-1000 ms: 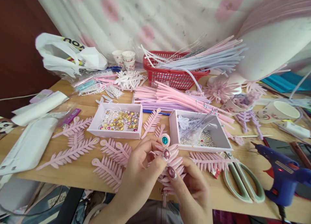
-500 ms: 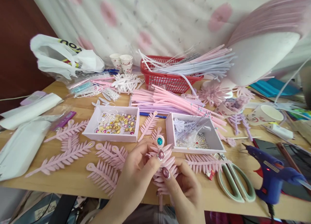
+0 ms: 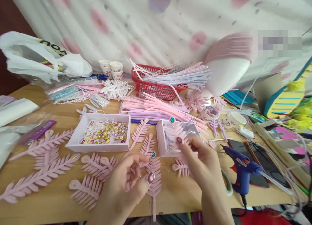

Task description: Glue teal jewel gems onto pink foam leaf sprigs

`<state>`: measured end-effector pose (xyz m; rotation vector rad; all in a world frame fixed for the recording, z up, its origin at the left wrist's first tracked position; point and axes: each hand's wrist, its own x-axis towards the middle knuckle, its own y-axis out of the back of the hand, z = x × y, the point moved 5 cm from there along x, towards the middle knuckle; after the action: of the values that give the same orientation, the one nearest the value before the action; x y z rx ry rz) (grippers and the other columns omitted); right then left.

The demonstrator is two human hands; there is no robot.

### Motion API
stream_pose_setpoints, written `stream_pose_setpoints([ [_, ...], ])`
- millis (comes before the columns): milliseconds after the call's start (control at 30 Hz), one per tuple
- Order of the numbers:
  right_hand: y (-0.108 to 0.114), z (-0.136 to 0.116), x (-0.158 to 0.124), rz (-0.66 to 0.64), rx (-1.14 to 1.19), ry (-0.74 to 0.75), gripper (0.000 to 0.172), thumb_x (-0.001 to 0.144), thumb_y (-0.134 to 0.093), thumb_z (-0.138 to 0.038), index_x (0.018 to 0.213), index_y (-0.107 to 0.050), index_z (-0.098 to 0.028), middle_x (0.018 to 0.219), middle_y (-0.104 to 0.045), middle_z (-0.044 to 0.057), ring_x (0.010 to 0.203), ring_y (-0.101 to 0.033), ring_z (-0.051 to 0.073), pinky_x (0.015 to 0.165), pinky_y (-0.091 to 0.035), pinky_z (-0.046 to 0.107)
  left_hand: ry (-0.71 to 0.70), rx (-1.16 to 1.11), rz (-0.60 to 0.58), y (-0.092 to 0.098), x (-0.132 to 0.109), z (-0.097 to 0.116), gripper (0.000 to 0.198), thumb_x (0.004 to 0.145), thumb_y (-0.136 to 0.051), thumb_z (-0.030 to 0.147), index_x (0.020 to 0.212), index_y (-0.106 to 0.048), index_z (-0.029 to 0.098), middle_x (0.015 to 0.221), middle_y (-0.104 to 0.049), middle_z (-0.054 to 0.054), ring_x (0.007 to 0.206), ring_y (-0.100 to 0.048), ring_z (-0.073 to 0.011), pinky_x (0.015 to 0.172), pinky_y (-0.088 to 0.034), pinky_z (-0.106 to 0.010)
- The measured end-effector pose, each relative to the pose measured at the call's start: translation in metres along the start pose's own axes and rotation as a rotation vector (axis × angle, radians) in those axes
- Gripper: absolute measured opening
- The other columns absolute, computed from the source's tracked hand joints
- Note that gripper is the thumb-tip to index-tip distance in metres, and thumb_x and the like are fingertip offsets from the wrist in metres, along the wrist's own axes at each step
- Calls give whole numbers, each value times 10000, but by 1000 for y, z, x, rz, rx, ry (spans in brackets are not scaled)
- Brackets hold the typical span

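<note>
My right hand [image 3: 202, 160] pinches a pale pink feather-shaped piece [image 3: 175, 131] with a teal gem at its tip, holding it up over the right white box [image 3: 161, 138]. A second pink feather-shaped piece [image 3: 155, 182], also with a teal gem at its top, lies below, its stem pointing toward me. Beside this one is my left hand [image 3: 129, 179], thumb and forefinger apart, the forefinger tip close to the gem. Whether it touches the piece I cannot tell. Gold-backed gems and white thread fill the left white box [image 3: 97, 148].
Several more pink feather pieces [image 3: 44, 173] lie on the left. At right rests a blue glue gun [image 3: 243, 169] with its red light on; scissors [image 3: 227, 184] are partly hidden by my right wrist. Pink and lilac stems [image 3: 156, 106] and a red basket [image 3: 156, 90] stand behind.
My hands have parted. The right hand has lifted one gem-tipped feather piece up and to the right, while another shows below by the left hand, whose fingers have spread. The view has turned right.
</note>
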<state>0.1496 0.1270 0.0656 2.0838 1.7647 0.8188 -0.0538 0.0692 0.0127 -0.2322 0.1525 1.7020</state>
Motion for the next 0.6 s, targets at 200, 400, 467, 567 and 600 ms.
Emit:
stream_pose_setpoints([
  [200,-9,12,41,86,-288,38,451,893,-565,-541,565,-592,-232,745,-579,58,831,-480,270,846,-362,430,-334,427,-37,-3,-10,7,140,857,-560,218,853,-694,260,856,-653,-5,646,-574,-166,614,-486,-296],
  [400,-5,19,30,137,-429,-8,425,922,-547,-583,800,-764,-238,900,-671,129,1001,-512,379,982,-315,607,-563,1023,25,-35,-20,-12,248,877,-528,44,967,-672,224,1020,-737,-69,965,-718,-292,823,-579,-421],
  [467,10,12,20,174,-438,16,433,926,-532,-606,874,-760,-242,941,-681,130,1019,-537,382,993,-317,595,-605,1162,69,-39,-21,-21,225,882,-590,68,1052,-669,193,1059,-743,-96,968,-721,-312,830,-589,-442],
  [567,35,-4,-8,244,-377,111,362,940,-580,-580,855,-705,-251,895,-675,78,909,-574,304,934,-372,467,-681,1271,131,-37,-21,-26,268,912,-677,192,1174,-634,152,1102,-737,-131,993,-718,-327,852,-590,-447],
  [600,40,-7,-21,248,-320,107,316,961,-609,-531,826,-673,-253,817,-640,43,817,-564,257,841,-399,394,-672,1292,143,-35,-20,-26,289,915,-694,234,1183,-626,148,1101,-732,-134,995,-714,-332,849,-588,-450],
])
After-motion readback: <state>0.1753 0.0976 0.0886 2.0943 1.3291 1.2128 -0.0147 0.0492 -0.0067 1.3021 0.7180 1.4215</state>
